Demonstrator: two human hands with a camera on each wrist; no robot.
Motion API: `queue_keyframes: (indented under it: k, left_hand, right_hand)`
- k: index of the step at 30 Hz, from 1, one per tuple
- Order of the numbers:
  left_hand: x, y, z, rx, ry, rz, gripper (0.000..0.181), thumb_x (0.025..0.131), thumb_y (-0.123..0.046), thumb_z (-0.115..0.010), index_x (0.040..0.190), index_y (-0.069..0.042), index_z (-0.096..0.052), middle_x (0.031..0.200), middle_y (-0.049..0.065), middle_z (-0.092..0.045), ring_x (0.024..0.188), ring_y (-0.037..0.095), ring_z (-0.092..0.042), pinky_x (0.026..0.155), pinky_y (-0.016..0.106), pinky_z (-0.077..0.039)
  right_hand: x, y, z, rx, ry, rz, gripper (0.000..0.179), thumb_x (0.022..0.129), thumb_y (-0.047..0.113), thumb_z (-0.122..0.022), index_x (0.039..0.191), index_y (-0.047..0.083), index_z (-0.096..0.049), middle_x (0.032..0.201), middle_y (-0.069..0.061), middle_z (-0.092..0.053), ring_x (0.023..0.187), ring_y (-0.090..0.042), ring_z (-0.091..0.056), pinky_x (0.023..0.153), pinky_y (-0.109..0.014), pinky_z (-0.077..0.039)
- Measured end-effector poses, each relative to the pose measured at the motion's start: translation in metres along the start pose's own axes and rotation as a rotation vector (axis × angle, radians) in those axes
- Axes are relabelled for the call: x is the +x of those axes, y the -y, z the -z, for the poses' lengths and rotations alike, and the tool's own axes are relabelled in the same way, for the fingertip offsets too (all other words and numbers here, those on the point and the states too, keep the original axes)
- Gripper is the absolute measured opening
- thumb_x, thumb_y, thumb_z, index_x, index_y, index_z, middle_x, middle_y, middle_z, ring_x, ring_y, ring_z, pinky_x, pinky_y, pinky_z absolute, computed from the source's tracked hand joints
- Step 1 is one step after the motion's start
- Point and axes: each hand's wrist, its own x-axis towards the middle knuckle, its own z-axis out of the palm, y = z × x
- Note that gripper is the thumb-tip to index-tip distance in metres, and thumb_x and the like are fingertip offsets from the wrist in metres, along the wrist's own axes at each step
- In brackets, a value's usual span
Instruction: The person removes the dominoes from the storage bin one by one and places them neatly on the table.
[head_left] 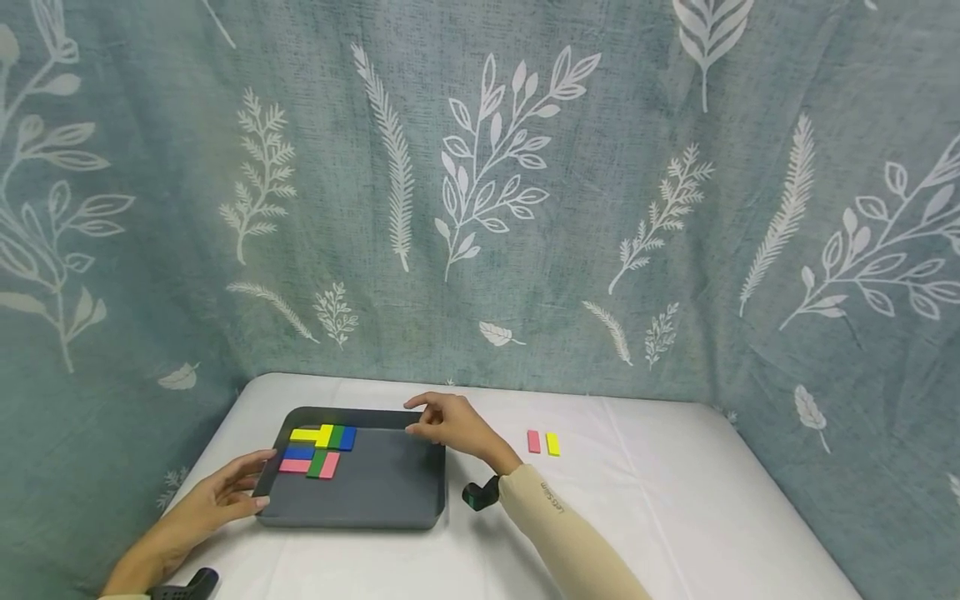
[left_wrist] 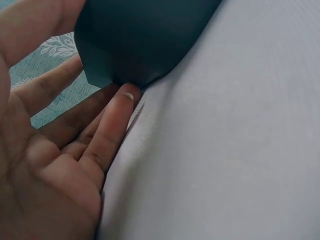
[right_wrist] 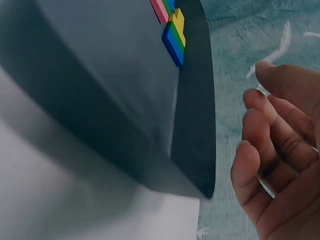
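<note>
A dark grey tray (head_left: 360, 500) lies on the white-covered table. My left hand (head_left: 217, 497) grips its left side, the thumb near the front corner and the fingers farther along the rim; in the left wrist view fingertips press the tray's dark underside edge (left_wrist: 135, 50). Several flat tiles in yellow (head_left: 303, 435), blue (head_left: 298, 452), green (head_left: 317, 463) and pink (head_left: 329, 465) sit together in the tray's left part. Above the far right corner hovers my right hand (head_left: 448, 423), fingers loosely bent, holding nothing. The right wrist view shows that hand (right_wrist: 280, 145) apart from the tray wall.
On the table right of the tray lie a pink tile (head_left: 533, 442) and a yellow tile (head_left: 552, 444), side by side. A green leaf-patterned curtain (head_left: 495, 250) stands behind the table and along both sides. Each wrist wears a black device (head_left: 481, 493).
</note>
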Motion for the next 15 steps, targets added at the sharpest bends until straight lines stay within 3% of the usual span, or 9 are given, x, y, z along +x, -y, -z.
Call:
queue_keyframes:
  k: [7, 15]
  left_hand:
    - [0.001, 0.000, 0.001, 0.005, -0.003, -0.001, 0.091, 0.092, -0.041, -0.077, 0.163, -0.013, -0.027, 0.160, 0.027, -0.030, 0.138, 0.044, -0.035, 0.106, 0.065, -0.037]
    - [0.001, 0.000, 0.000, -0.002, -0.003, 0.008, 0.092, 0.092, -0.041, -0.078, 0.162, -0.012, -0.027, 0.159, 0.028, -0.031, 0.135, 0.042, -0.040, 0.101, 0.064, -0.041]
  right_hand:
    - [0.015, 0.014, -0.015, -0.074, 0.032, 0.025, 0.037, 0.096, 0.023, -0.076, 0.129, 0.009, -0.069, 0.086, -0.010, -0.074, 0.061, -0.010, -0.059, 0.059, -0.024, -0.050]
    - [0.027, 0.022, -0.034, -0.074, 0.054, 0.016, 0.039, 0.096, 0.024, -0.076, 0.130, 0.008, -0.068, 0.083, -0.005, -0.072, 0.063, -0.014, -0.063, 0.059, -0.024, -0.051]
